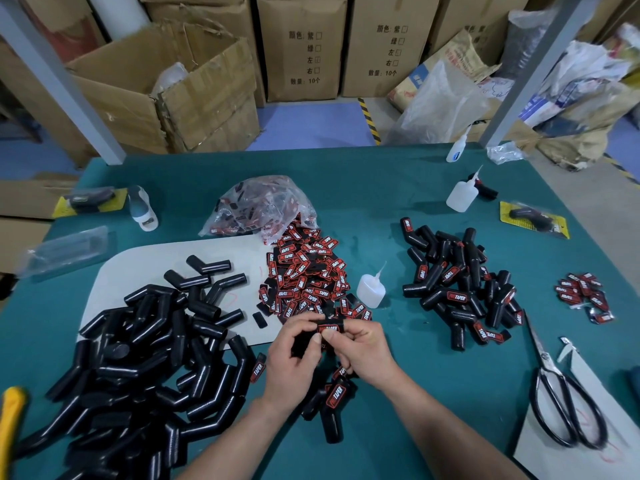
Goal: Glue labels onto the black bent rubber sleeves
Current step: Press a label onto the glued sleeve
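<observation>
Here both hands [329, 355] hide most of the sleeve [304, 344] under the label [328, 328].

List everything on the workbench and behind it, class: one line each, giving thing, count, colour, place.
Bare sleeves: big pile, black, left.
Labelled sleeves: smaller pile, black with red labels, right.
Loose labels: heap, red and black, centre.
Label bag: one, clear, behind the heap.
Small label pile: one, red and black, far right.
Glue bottles: three, white, centre and back right.
Scissors: one, black handles, right front.
Boxes: several, brown, behind the table.
Left hand, right hand: pressing a label onto a sleeve.
</observation>
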Demonstrator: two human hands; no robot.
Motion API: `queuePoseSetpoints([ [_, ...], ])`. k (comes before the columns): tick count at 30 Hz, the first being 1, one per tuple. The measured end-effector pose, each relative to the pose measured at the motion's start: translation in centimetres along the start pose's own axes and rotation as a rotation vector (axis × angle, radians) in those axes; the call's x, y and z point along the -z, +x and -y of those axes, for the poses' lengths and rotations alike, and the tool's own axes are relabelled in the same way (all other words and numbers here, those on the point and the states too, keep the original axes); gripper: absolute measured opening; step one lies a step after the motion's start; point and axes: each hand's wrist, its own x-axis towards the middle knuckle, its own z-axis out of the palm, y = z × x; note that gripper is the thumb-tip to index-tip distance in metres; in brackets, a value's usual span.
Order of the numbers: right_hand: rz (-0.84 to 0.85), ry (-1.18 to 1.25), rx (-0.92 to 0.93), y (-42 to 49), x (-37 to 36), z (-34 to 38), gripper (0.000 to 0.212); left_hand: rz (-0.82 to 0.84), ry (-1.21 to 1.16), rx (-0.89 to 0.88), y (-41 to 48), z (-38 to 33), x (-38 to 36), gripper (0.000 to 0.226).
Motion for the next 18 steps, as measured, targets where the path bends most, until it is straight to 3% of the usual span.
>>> queuePoseSetpoints([
  [4,0.013,0.038,-0.009,0.01,0.05,0.21,0.044,0.017,0.07,-0.047,0.12,0.32,0.35,0.013],
  [11,0.0,0.153,-0.067,0.39,-0.09,0.33,0.008,-0.028,0.116,-0.096,0.44,0.37,0.63,0.012],
  [16,-0.004,0.232,-0.059,0.88,0.04,-0.22,0.034,0.013,0.143,-0.144,0.33,0.43,0.54,0.013],
  [18,-0.004,0.231,-0.032,0.85,0.2,-0.33,0.032,0.021,0.147,-0.164,0.32,0.5,0.53,0.015],
])
